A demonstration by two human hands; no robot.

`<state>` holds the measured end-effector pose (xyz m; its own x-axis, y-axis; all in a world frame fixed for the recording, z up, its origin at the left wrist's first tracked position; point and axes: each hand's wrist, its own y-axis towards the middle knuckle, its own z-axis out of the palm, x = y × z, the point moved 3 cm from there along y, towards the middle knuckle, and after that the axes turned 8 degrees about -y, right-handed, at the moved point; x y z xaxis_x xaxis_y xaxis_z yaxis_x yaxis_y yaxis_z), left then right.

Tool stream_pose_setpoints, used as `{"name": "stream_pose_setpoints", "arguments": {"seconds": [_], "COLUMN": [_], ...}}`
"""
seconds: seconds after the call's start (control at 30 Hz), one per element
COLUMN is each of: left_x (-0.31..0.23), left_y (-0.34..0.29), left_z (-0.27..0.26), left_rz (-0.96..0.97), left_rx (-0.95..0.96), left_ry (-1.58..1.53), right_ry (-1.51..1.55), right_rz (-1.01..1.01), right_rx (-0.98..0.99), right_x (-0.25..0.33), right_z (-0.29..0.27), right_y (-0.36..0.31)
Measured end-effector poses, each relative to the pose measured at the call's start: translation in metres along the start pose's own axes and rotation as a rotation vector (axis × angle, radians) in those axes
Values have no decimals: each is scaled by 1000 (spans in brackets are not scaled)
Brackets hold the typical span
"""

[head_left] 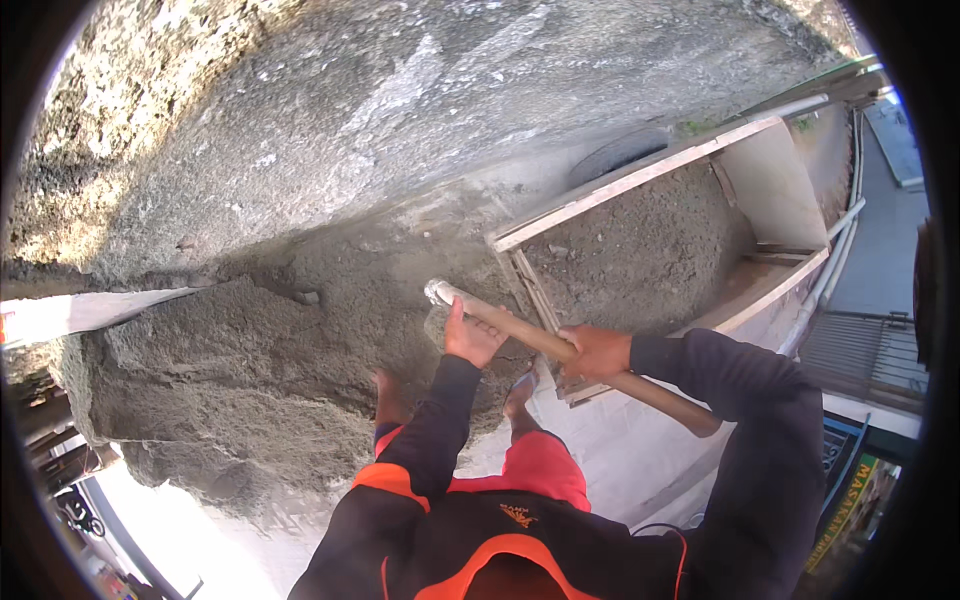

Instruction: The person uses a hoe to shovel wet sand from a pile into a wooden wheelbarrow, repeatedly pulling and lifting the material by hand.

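Observation:
A hoe with a thick wooden handle lies slantwise in front of me, its grey-crusted head end to the left and the butt by my right forearm. My right hand is wrapped round the middle of the handle. Closer to the head end, my left hand supports the handle loosely, palm partly turned up and thumb against the wood. The blade is hard to tell from the grey mix behind it. A large heap of wet-looking grey mortar or sand spreads to the left and reaches my bare feet.
An open wooden box at the right holds more grey mix. Beyond runs a rough concrete wall. Pale pavement lies by my feet. Pipes, a metal grating and a yellow-lettered sign stand farther right.

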<state>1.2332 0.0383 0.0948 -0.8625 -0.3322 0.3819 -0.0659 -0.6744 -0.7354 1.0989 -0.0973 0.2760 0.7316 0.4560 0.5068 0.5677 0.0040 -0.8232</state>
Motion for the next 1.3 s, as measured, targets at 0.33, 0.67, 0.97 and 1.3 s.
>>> {"name": "stream_pose_setpoints", "arguments": {"seconds": [0.33,0.67,0.97,1.3], "left_x": [371,157,33,-350], "left_y": [49,-20,-113,-72], "left_z": [119,27,-79,-43], "left_rz": [-323,-39,21,414], "left_rx": [124,-48,-320,-364], "left_ry": [154,691,1082,2379], "right_ry": [-789,-155,640,1495], "right_rz": [389,44,120,244], "right_rx": [-724,-594,-228,-752], "right_x": [-263,-157,-29,101], "right_z": [-96,66,167,122], "right_y": [-311,-114,248,561]}}
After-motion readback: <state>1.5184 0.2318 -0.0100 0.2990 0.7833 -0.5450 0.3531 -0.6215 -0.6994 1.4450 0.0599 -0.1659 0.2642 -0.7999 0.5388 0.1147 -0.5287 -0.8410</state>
